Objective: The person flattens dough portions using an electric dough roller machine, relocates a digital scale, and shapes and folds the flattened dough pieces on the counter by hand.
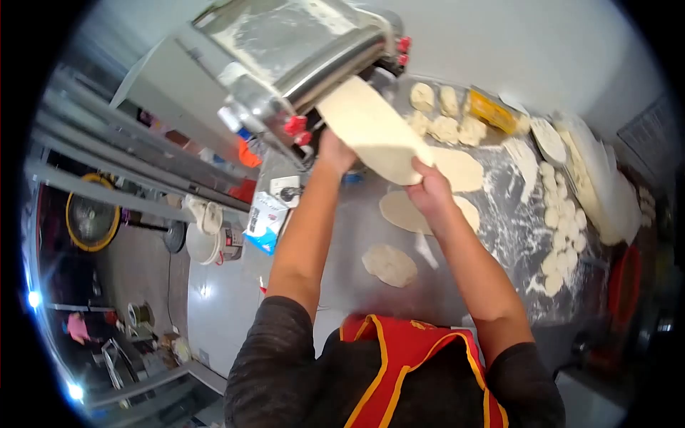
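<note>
Above the floured counter (pixel 335 246), a pale dough sheet (pixel 369 128) slopes from the roller machine (pixel 334 65), my right hand (pixel 430 187) pinched closed on its free end, my left hand (pixel 337 153) beneath it, fingers hidden, so how open I cannot tell.

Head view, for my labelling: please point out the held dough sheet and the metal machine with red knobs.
Held dough sheet (pixel 374 132): head view, middle of its face.
Metal machine (pixel 282 37): head view, floured top.
</note>
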The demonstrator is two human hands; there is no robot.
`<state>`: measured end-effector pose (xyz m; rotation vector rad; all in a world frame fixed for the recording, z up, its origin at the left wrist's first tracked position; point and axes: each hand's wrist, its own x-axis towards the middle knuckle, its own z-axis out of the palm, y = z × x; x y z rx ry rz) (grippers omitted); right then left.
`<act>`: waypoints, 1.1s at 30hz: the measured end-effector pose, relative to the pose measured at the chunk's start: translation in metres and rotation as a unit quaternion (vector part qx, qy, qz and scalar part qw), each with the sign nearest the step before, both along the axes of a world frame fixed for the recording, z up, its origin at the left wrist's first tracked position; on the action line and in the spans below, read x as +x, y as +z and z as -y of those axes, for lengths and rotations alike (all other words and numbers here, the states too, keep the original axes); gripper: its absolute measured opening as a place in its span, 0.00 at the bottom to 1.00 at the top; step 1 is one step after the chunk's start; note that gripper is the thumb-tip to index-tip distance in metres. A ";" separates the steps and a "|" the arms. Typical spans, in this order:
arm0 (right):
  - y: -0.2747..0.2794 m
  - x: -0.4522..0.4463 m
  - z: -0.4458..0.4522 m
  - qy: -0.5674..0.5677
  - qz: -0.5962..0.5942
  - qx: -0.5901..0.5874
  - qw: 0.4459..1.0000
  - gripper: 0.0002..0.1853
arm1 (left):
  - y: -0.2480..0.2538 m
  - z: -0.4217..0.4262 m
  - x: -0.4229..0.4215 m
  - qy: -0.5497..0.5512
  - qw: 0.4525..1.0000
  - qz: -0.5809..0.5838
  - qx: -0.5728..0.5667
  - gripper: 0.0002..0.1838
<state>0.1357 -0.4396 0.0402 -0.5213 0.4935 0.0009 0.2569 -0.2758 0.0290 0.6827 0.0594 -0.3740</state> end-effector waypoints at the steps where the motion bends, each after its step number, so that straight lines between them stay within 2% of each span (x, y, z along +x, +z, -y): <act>1: 0.004 -0.006 0.000 0.007 0.025 0.018 1.000 0.20 | -0.004 0.000 0.010 -0.009 0.995 0.017 -0.100 0.20; 2: 0.007 -0.012 0.000 0.017 0.050 0.034 0.998 0.20 | -0.004 -0.003 0.012 0.022 0.923 0.289 0.253 0.21; 5: -0.001 -0.021 0.003 0.020 0.065 0.059 0.996 0.20 | 0.010 0.002 0.014 0.062 0.973 0.220 0.018 0.26; 7: -0.005 -0.030 0.014 0.021 0.057 0.065 0.996 0.21 | 0.020 0.004 0.004 0.008 0.983 0.105 -0.150 0.26; 9: -0.005 -0.047 0.024 0.031 0.048 0.071 0.996 0.21 | 0.029 0.018 -0.023 -0.021 0.991 0.031 -0.127 0.29; 12: -0.052 -0.081 0.062 0.075 0.058 -0.059 0.994 0.22 | 0.013 0.055 -0.059 -0.035 0.996 -0.050 -0.058 0.31; 13: -0.050 -0.096 0.073 0.045 0.011 -0.037 0.998 0.22 | 0.000 0.071 -0.069 -0.035 0.996 -0.072 -0.029 0.32; 15: -0.038 -0.124 0.097 -0.012 -0.083 0.007 0.996 0.21 | -0.053 0.102 -0.077 -0.138 0.982 -0.109 -0.068 0.30; 19: -0.053 -0.172 0.152 -0.091 -0.097 0.015 0.991 0.23 | -0.083 0.196 -0.098 -0.252 0.941 -0.194 -0.114 0.25; 22: -0.054 -0.197 0.177 -0.157 -0.076 0.017 0.985 0.24 | -0.099 0.265 -0.097 -0.288 0.934 -0.196 -0.077 0.23; 28: -0.105 -0.224 0.194 -0.201 -0.140 0.052 0.968 0.25 | -0.132 0.339 -0.094 -0.270 0.946 -0.030 0.179 0.26; 31: -0.112 -0.240 0.196 -0.163 -0.148 0.040 0.975 0.22 | -0.128 0.335 -0.085 -0.222 0.882 0.097 0.404 0.26; 33: -0.110 -0.255 0.203 -0.113 -0.145 0.037 0.982 0.20 | -0.121 0.317 -0.083 -0.150 0.821 0.232 0.499 0.24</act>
